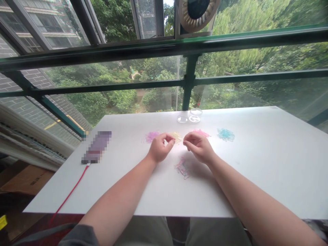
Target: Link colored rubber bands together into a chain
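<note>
My left hand (160,147) is held in a pinch over the white table, beside a purple pile (152,137) and a yellow pile (176,137) of thin looped pieces. Facing it, my right hand (199,147) is also pinched, in front of a pink pile (202,132). A small gap separates the two sets of fingertips; anything between them is too small to make out. Below and between the hands lies a mixed-colour pile (182,168) of the same loops, which could be small rubber bands or paper clips. A blue pile (226,134) sits right of the pink one.
Near the table's (123,191) back edge stand a clear round container (195,115) and a clear flat lid or dish (182,119). On the left lies a blurred-out phone-like device (97,147) with a red cable (73,192). Behind are green railings (189,82) and windows.
</note>
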`<state>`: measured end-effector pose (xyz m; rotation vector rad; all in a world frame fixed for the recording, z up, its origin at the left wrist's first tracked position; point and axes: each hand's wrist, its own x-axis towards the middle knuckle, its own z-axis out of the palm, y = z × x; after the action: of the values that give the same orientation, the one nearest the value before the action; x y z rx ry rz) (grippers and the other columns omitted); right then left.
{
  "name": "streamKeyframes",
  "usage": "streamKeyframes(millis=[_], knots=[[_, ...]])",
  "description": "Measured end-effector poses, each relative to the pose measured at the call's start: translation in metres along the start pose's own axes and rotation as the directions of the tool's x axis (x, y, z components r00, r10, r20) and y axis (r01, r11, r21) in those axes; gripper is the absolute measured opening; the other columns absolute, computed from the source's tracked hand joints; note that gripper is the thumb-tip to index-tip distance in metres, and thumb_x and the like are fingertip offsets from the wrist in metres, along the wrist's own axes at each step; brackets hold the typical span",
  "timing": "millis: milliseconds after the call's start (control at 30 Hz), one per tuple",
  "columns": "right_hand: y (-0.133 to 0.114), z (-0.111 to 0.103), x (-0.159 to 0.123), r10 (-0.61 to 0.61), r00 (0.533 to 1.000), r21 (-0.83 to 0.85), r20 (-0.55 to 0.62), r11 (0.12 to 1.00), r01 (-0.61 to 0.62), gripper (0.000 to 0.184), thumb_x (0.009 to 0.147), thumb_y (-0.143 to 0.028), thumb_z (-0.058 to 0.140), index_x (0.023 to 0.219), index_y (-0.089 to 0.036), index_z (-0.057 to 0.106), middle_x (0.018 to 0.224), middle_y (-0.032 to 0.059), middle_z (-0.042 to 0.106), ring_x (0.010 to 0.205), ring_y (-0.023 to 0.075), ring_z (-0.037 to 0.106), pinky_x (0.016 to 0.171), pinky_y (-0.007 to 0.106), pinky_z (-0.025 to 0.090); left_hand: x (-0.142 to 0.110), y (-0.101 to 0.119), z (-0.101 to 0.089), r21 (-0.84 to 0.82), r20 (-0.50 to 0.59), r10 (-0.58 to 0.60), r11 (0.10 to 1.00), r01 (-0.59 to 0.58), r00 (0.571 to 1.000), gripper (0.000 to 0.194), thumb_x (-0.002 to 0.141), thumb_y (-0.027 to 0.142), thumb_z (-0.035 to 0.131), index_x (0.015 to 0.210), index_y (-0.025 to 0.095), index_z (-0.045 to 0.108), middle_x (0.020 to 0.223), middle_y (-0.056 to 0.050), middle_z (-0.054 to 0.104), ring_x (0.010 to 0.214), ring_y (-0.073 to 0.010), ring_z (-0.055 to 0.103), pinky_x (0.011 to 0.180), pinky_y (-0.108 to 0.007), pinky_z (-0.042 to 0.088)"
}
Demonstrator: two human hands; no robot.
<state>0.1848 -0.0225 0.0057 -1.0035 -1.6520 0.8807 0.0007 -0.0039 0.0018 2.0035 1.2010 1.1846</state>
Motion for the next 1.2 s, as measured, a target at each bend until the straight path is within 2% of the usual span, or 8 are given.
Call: streamKeyframes(millis=[67,133,500,700,900,1200], knots=[[0.0000,0.0011,0.0001,0.011,1.000,-0.042,0.001,0.999,-0.011,0.013,0.075,-0.029,0.059,0.073,-0.016,0.056,0.062,0.0003,0.053,0.054,0.0105,0.047,0.052,0.025,0.040,-0.0026,0.0040,0.0021,0.000,0.064,0.069,0.998,-0.069,0.996,0.014,0.078,0.026,0.054,0.081,0.016,0.064,0.076,-0.003,0.065,0.070,-0.0121,0.058,0.063,-0.024,0.043],[-0.0006,0.0019,0.0002,0.020,1.000,-0.081,0.002,0.996,-0.020,0.013,0.074,-0.029,0.059,0.072,-0.016,0.057,0.063,0.0008,0.054,0.054,0.0106,0.046,0.052,0.025,0.038,-0.0040,0.0059,0.0034,-0.004,0.079,0.090,0.996,-0.090,0.993,0.013,0.078,0.025,0.054,0.081,0.016,0.064,0.077,-0.003,0.066,0.071,-0.0119,0.058,0.065,-0.024,0.044],[-0.0031,0.0021,0.0001,0.003,1.000,-0.119,0.005,0.993,-0.002,0.011,0.073,-0.028,0.059,0.072,-0.017,0.057,0.061,0.0002,0.053,0.054,0.0106,0.044,0.050,0.024,0.036,-0.0023,0.0038,0.0030,-0.003,0.078,0.043,0.999,-0.043,0.996,0.015,0.077,0.026,0.055,0.081,0.016,0.064,0.075,-0.003,0.066,0.070,-0.0120,0.057,0.065,-0.024,0.044],[-0.0023,0.0018,0.0006,0.008,1.000,-0.203,0.007,0.979,-0.007,0.007,0.071,-0.024,0.058,0.069,-0.018,0.057,0.054,-0.0029,0.046,0.049,0.0091,0.040,0.048,0.023,0.033,-0.0029,0.0020,0.0042,-0.004,0.101,0.015,1.000,-0.015,0.995,0.014,0.076,0.027,0.056,0.083,0.017,0.064,0.079,-0.003,0.067,0.072,-0.0127,0.059,0.067,-0.025,0.045],[0.0013,0.0015,0.0017,-0.018,1.000,-0.310,-0.014,0.950,0.013,0.007,0.071,-0.024,0.058,0.068,-0.018,0.060,0.060,-0.0011,0.051,0.051,0.0093,0.041,0.049,0.023,0.033,-0.0026,-0.0001,0.0049,0.005,0.099,-0.020,1.000,0.019,0.995,0.016,0.076,0.028,0.057,0.084,0.017,0.064,0.081,-0.003,0.067,0.073,-0.0136,0.060,0.068,-0.026,0.046],[0.0021,0.0027,0.0014,-0.001,1.000,-0.361,0.010,0.933,0.005,0.006,0.071,-0.022,0.058,0.069,-0.018,0.061,0.063,-0.0003,0.053,0.052,0.0098,0.042,0.051,0.024,0.034,-0.0021,-0.0021,0.0048,0.049,0.084,-0.046,0.998,0.042,0.995,0.016,0.076,0.029,0.057,0.084,0.017,0.065,0.079,-0.003,0.068,0.072,-0.0142,0.060,0.067,-0.026,0.047]])
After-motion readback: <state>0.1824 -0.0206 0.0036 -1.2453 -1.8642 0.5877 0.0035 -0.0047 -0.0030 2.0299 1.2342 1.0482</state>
